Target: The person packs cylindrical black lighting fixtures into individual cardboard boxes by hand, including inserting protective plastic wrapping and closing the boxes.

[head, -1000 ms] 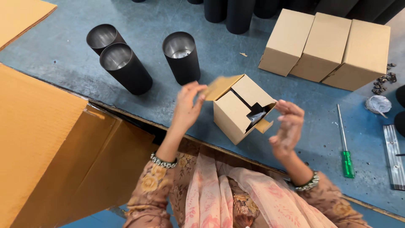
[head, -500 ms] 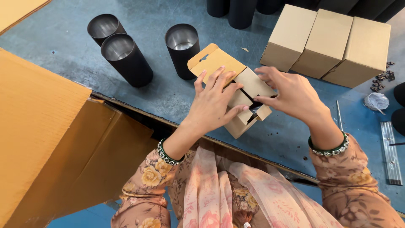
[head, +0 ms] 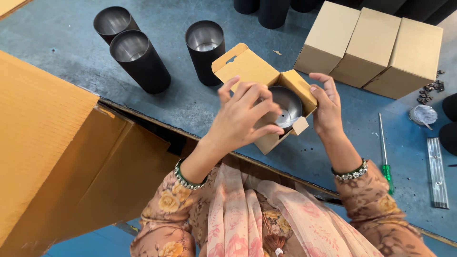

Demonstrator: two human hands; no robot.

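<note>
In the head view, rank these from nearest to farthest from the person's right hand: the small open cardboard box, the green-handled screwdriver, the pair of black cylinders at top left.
From the right hand:
1. Small open cardboard box, touched by that hand, at centre.
2. Green-handled screwdriver, lying on the table to the right.
3. Pair of black cylinders, far across at top left.

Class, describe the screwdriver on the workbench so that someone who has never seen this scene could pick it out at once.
Start at the blue workbench and go to its right side, past the person's right hand and beaded bracelet. There lies the screwdriver, a thin metal shaft pointing away from the person. Its bright green handle sets it apart from the flat silver metal strip lying further right.
</note>
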